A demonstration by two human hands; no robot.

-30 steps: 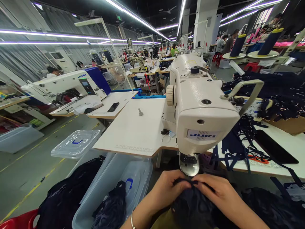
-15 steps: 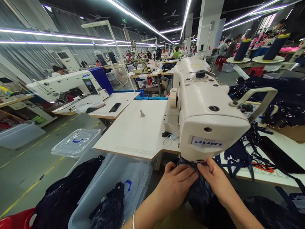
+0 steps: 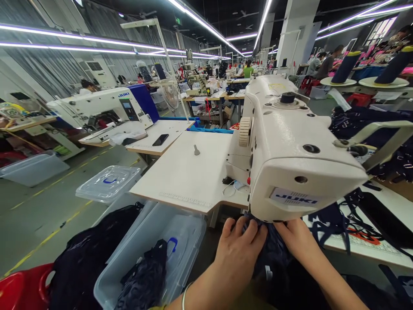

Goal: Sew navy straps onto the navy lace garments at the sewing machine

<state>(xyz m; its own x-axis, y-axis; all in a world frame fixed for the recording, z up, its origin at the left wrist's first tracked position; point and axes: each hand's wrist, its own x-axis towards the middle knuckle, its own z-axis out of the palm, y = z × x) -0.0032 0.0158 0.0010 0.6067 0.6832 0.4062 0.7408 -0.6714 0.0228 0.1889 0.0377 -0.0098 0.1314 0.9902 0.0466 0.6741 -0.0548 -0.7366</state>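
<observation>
In the head view, a bunched dark cloth [image 3: 274, 247] lies between the person's hands, its far edge under the front of a sewing machine [image 3: 300, 168], seemingly so that the edge meets the needle area, which the housing hides. The left hand [image 3: 240, 247] rests over it, fingers half bent and slightly spread, probably keeping the layers flat; its thumb is hidden, so I cannot tell whether it pinches. The right hand [image 3: 295, 237] touches the cloth's other side, fingertips out of sight beneath the machine, its grip unclear. A clear bin [image 3: 135, 245] with dark pieces [image 3: 146, 273] stands left of the hands, within easy reach; dark straps [image 3: 332, 217] lie on the right.
</observation>
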